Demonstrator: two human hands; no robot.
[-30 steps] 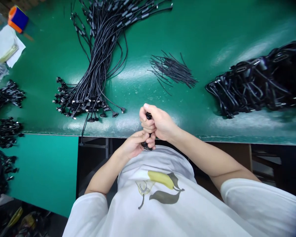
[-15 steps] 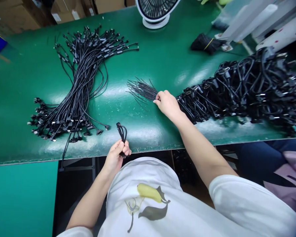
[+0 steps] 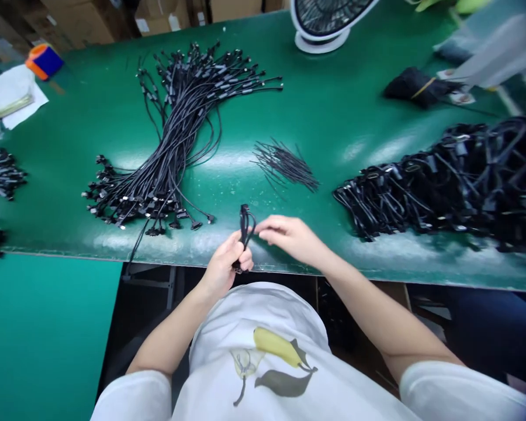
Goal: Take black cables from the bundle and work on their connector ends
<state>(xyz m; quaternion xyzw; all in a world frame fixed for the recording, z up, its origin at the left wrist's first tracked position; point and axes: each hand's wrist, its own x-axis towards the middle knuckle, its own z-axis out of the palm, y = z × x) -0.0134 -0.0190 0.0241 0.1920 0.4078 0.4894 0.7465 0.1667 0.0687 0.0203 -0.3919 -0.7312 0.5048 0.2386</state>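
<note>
My left hand (image 3: 227, 257) is closed round a black cable (image 3: 246, 225) folded into a small coil, its loops and a connector standing up above the fingers. Close beside the coil, on its right, my right hand (image 3: 284, 237) has thumb and forefinger pinched together, apparently on a thin black twist tie that barely shows. Beyond the hands, a loose pile of black twist ties (image 3: 287, 165) lies on the green table (image 3: 241, 123). To the left of it spreads a large bundle of uncoiled cables (image 3: 170, 140), with connectors at both ends.
Many coiled black cables (image 3: 403, 199) are heaped along the right side. A white fan (image 3: 322, 44) stands at the back. Farther right lies a banded black bundle (image 3: 409, 88). An orange and blue tape roll (image 3: 44, 61) and papers (image 3: 20, 96) sit at the left.
My right hand has left the pile of twist ties and come back toward the coiled cable in my left hand. The view has swung left, showing more of the table's left end.
</note>
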